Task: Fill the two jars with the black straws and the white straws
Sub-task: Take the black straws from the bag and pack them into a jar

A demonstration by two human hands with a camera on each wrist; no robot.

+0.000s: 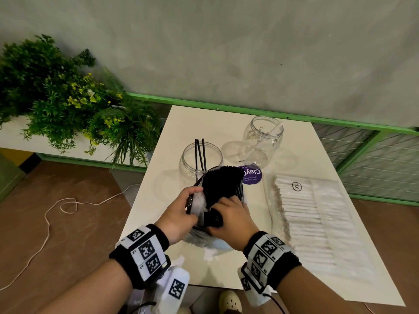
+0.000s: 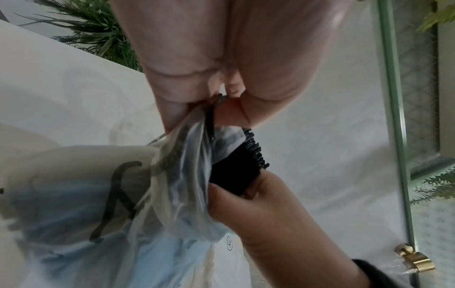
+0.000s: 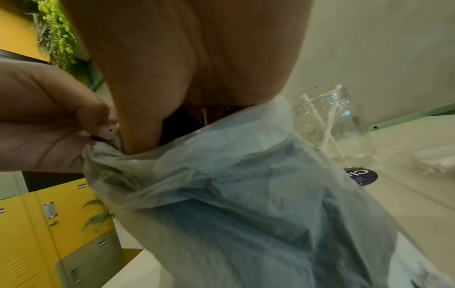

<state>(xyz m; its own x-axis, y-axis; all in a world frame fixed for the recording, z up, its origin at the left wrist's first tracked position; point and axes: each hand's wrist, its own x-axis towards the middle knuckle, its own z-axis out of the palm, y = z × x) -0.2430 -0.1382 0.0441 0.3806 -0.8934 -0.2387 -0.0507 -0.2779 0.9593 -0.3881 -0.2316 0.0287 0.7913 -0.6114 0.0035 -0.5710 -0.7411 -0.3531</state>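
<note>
A clear plastic bag (image 1: pixel 199 205) full of black straws (image 1: pixel 223 184) stands on the white table (image 1: pixel 176 132) in front of me. My left hand (image 1: pixel 191 201) pinches the bag's rim (image 2: pixel 197 124). My right hand (image 1: pixel 218 215) reaches into the bag's mouth and grips a bunch of black straws (image 2: pixel 234 173). Behind the bag, the left jar (image 1: pixel 200 159) holds three black straws. The right jar (image 1: pixel 264 137) holds white straws (image 3: pixel 320 122). A clear pack of white straws (image 1: pixel 313 214) lies flat at the right.
A purple round sticker (image 1: pixel 252 176) lies on the table between the jars. Potted green plants (image 1: pixel 68 98) stand at the left, and a green metal railing (image 1: pixel 340 123) runs behind the table. A white cable (image 1: pixel 47 220) lies on the floor. Yellow lockers (image 3: pixel 49 233) stand beside the table.
</note>
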